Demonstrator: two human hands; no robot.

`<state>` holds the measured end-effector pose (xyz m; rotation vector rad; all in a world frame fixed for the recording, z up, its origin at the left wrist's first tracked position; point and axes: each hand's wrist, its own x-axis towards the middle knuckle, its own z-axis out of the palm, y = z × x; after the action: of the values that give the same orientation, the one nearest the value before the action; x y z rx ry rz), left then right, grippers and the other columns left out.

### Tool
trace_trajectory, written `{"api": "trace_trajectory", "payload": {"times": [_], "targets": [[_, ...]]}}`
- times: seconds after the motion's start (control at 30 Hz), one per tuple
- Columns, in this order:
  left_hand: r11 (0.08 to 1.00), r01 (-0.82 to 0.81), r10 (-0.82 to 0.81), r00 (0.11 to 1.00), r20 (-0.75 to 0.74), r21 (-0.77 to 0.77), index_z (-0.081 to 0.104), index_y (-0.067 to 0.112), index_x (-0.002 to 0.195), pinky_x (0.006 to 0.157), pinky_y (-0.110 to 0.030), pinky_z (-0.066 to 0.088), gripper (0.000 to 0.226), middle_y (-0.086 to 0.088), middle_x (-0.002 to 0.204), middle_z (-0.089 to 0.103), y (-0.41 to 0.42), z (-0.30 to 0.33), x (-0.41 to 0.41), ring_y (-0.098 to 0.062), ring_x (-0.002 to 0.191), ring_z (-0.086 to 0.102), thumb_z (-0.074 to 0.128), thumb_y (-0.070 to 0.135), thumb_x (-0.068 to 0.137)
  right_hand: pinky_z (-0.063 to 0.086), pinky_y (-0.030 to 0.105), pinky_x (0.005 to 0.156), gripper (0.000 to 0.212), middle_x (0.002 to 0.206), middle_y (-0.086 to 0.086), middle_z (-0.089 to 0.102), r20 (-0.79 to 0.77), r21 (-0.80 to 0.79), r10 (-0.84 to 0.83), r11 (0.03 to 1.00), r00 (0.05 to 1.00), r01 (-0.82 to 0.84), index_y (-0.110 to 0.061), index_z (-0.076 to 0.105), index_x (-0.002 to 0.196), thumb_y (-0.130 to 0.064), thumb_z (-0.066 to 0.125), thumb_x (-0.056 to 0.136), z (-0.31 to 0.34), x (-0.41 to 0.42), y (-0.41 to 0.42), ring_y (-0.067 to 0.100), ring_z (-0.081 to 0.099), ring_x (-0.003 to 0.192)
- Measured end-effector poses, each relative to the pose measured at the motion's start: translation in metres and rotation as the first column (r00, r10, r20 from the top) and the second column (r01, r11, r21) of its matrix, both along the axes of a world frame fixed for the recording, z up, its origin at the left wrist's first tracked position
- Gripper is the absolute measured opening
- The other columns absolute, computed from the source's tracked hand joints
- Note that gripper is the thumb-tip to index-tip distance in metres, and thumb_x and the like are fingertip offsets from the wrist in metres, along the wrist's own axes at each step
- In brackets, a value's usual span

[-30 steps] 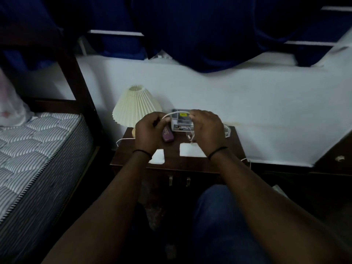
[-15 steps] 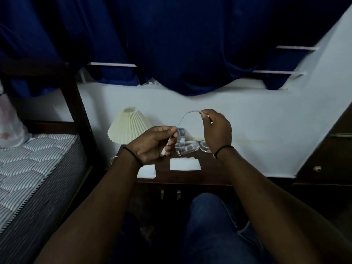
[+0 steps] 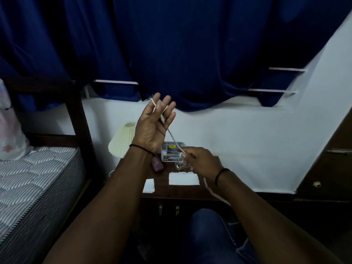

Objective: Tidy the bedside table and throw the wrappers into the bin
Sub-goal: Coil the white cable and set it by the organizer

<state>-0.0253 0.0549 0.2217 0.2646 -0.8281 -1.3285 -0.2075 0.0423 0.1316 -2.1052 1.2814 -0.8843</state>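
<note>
Dim room, no light source in view. The white wall point(image 3: 238, 141) is the brightest patch; below it the floor sinks into near black. Soft grain throughout, raised fingers slightly blurred, straight lines bowing toward the edges.

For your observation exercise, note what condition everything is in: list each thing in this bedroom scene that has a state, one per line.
Left hand: raised, fingers straight, cable threaded between them.
Right hand: pinching the cable.
Thin white cable: stretched between both hands, off the table.
Cream pleated lamp: upright, unlit.
Two white paper pieces: flat on the dark wooden bedside table.
Small purple case: lying on the table.
Blue curtain: drawn.
</note>
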Motion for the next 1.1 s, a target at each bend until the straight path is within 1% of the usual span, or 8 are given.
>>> {"api": "trace_trajectory", "payload": {"times": [0.17,0.33,0.4,0.47,0.57,0.73,0.93,1.1], "targets": [[0.973,-0.230,0.224,0.936,0.271,-0.007,0.045,0.021,0.142,0.105,-0.033,0.047,0.043,-0.004,0.136,0.061,-0.003,-0.003,0.011,-0.015,0.122,0.061,0.051,0.015,0.100,0.044,0.017,0.051,0.023,0.065,0.001,0.068,0.014,0.043,0.089,0.995,0.996,-0.089,-0.023,0.070,0.096,-0.035,0.051,0.098,0.011,-0.003,0.016,0.001,0.054,0.049],[0.915,-0.365,0.387,0.677,0.626,-0.171,0.053,0.004,0.138,0.107,-0.029,0.045,0.039,-0.012,0.133,0.062,-0.004,-0.018,0.003,-0.015,0.121,0.061,0.052,0.007,0.099,0.051,0.026,0.062,0.023,0.064,0.001,0.066,0.111,-0.042,0.134,0.991,0.985,-0.130,-0.025,0.074,0.090,-0.024,0.052,0.094,0.047,0.006,0.027,0.004,0.058,0.057],[0.917,-0.315,0.389,0.570,0.724,-0.245,0.056,0.000,0.133,0.098,-0.024,0.051,0.035,-0.015,0.123,0.066,-0.003,-0.024,0.001,-0.014,0.111,0.065,0.050,0.006,0.099,0.042,0.010,0.059,0.026,0.061,-0.021,0.063,0.081,-0.162,0.135,0.979,0.988,-0.120,-0.022,0.074,0.086,-0.020,0.049,0.092,0.063,0.006,0.029,-0.004,0.055,0.056],[0.937,-0.229,0.347,0.516,0.783,-0.265,0.057,-0.002,0.130,0.079,-0.016,0.052,0.032,-0.018,0.104,0.069,0.001,-0.027,-0.001,-0.008,0.086,0.068,0.046,0.007,0.101,0.036,0.009,0.056,0.025,0.059,-0.025,0.059,0.059,-0.247,0.104,0.965,0.993,-0.087,-0.018,0.073,0.084,-0.022,0.049,0.092,0.077,0.005,0.027,-0.003,0.053,0.055],[0.970,-0.111,0.240,0.548,0.801,-0.214,0.060,-0.004,0.123,0.062,-0.021,0.048,0.031,-0.021,0.078,0.062,0.006,-0.027,-0.001,-0.019,0.062,0.058,0.039,0.009,0.104,0.038,0.015,0.057,0.018,0.061,-0.019,0.059,0.086,-0.325,0.049,0.946,0.995,-0.018,-0.020,0.071,0.082,-0.023,0.056,0.091,0.089,0.000,0.021,0.002,0.051,0.057],[0.999,0.047,-0.045,0.594,0.804,0.021,0.068,0.002,0.100,0.045,-0.020,0.028,0.034,-0.006,0.057,0.044,0.009,-0.023,0.006,-0.012,0.045,0.033,0.039,0.021,0.104,0.043,0.022,0.058,0.011,0.068,0.005,0.065,0.276,-0.339,-0.040,0.931,0.960,0.136,-0.018,0.071,0.076,-0.025,0.080,0.076,0.095,-0.009,0.012,0.008,0.051,0.060],[0.890,0.383,-0.456,0.706,0.542,0.249,0.061,0.010,0.084,0.042,-0.022,0.011,0.035,0.002,0.051,0.039,0.014,-0.016,0.010,-0.005,0.036,0.024,0.039,0.035,0.098,0.053,0.017,0.071,0.009,0.079,-0.010,0.075,0.440,-0.275,0.025,0.955,0.898,0.109,-0.016,0.079,0.087,-0.019,0.079,0.079,0.085,-0.007,0.004,0.004,0.068,0.074],[0.896,0.409,-0.445,0.827,0.344,0.174,0.056,0.016,0.083,0.039,-0.020,0.015,0.032,0.009,0.048,0.041,0.017,-0.012,0.011,-0.002,0.034,0.030,0.036,0.032,0.102,0.037,0.008,0.047,0.018,0.067,-0.011,0.066,0.459,-0.134,-0.021,0.987,0.888,0.092,-0.022,0.075,0.108,-0.022,0.063,0.094,0.050,0.001,-0.004,-0.002,0.051,0.050]]}}
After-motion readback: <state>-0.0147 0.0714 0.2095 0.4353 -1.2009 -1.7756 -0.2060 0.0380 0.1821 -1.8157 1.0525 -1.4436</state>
